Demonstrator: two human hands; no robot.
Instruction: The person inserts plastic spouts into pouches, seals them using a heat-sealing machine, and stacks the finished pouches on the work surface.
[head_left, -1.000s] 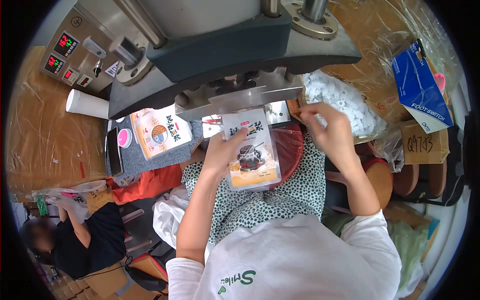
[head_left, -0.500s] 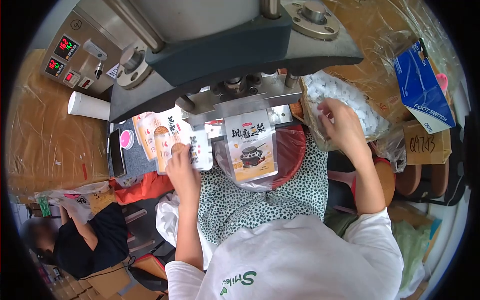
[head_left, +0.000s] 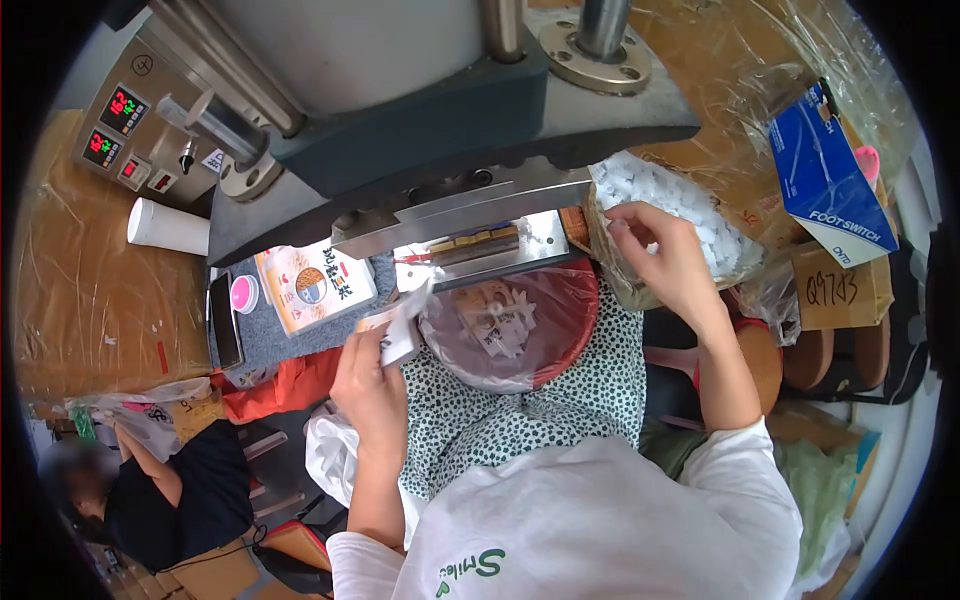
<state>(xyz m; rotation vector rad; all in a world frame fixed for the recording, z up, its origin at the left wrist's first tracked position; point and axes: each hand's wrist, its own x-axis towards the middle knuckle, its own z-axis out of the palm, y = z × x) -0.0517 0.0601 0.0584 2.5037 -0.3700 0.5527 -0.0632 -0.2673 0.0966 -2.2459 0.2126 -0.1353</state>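
Observation:
Between the thumb and fingers of my left hand [head_left: 370,395] is a printed pouch [head_left: 400,338], turned nearly edge-on in front of the press. My right hand [head_left: 660,262] hovers over the near left part of a container of small white pieces [head_left: 690,215]. Its thumb and index finger are brought together; whatever is between them is too small to make out. Ahead stands the metal press [head_left: 470,205], with a bare lower plate [head_left: 545,240] under its jaw. More pouches [head_left: 310,285] lie on a grey mat to the left.
A red bin with a plastic liner [head_left: 575,335] holds scraps below the press. On the left are a pink-lidded jar [head_left: 243,293], a phone [head_left: 226,320] and a white cup [head_left: 165,225]. At right stand a blue box [head_left: 825,190] and a carton [head_left: 845,290]. Another person [head_left: 180,490] sits lower left.
The pouch that was under the press jaw is gone from there, and the scraps in the bin now show. My left hand lifted a pouch off the mat. My right thumb and index finger drew together.

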